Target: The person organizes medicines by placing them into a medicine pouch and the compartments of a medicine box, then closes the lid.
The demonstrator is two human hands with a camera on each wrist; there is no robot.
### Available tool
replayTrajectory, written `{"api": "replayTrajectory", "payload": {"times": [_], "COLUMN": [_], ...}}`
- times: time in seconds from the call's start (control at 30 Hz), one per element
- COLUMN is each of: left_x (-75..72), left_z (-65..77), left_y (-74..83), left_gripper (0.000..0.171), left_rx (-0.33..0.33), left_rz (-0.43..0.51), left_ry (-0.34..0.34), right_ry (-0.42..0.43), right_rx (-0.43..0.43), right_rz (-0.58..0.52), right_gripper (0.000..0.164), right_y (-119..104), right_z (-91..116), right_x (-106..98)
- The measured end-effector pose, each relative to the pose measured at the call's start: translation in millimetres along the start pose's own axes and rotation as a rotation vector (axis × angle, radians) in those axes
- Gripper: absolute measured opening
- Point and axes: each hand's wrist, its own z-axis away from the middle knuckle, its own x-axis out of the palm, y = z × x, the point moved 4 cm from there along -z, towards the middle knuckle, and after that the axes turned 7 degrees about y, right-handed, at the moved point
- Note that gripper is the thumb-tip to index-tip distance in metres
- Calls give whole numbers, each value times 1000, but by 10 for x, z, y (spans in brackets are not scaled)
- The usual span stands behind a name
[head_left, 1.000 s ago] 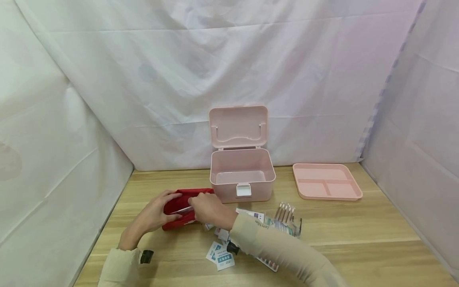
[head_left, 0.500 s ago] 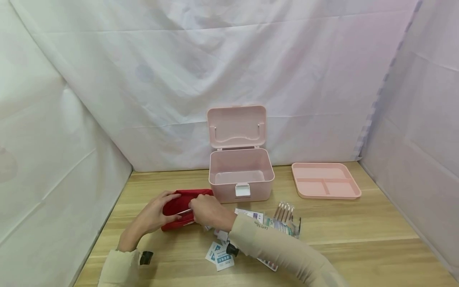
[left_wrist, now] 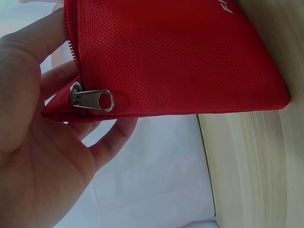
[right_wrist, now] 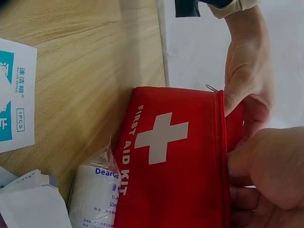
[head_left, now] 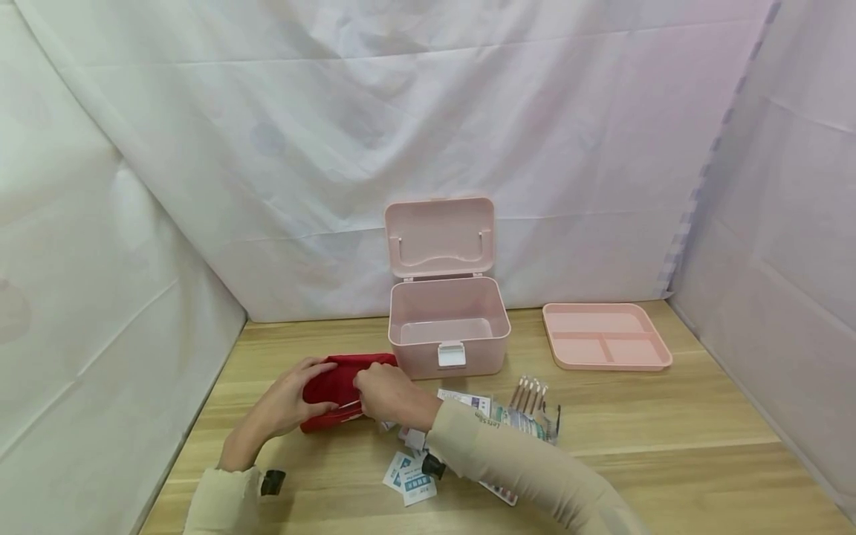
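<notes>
A red first aid pouch (head_left: 333, 385) stands unzipped on the wooden table, its mouth upward. My left hand (head_left: 284, 401) holds its left end, thumb and fingers on either side of the opening, near the metal zip pull (left_wrist: 92, 99). My right hand (head_left: 388, 390) reaches into the mouth from the right. In the right wrist view its fingertips are hidden inside the pouch, so what they hold cannot be seen. A thin white edge shows low inside the pouch. A wrapped elastic bandage roll (right_wrist: 95, 197) lies against the pouch's front.
An open pink box (head_left: 449, 360) stands just behind the pouch, lid raised. A pink divided tray (head_left: 605, 336) lies to the right. White sachets (head_left: 411, 479), cotton swabs (head_left: 530, 394) and other packets lie near my right forearm. White cloth walls surround the table.
The white edge inside the pouch has sunk lower and shows less. Both hands keep nearly the same place at the pouch; the whole head view has shifted slightly.
</notes>
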Motion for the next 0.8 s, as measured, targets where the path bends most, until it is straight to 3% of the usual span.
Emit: {"api": "replayTrajectory", "payload": {"times": [0.2, 0.37, 0.6, 0.8], "left_x": [-3, 2, 6, -1], "left_z": [-5, -1, 0, -7], "left_y": [4, 10, 8, 1], "left_gripper": [60, 60, 61, 61], "left_rx": [15, 20, 23, 29], "left_rz": [8, 3, 7, 7], "left_ry": [10, 13, 9, 25], "right_ry": [19, 60, 88, 50], "right_rx": [-66, -146, -140, -92], "right_rz": [-113, -222, -427, -535], "right_gripper": [17, 19, 11, 10], "right_y": [52, 147, 354, 565], "right_z": [19, 69, 226, 357], "right_x": [-79, -280, -598, -712]}}
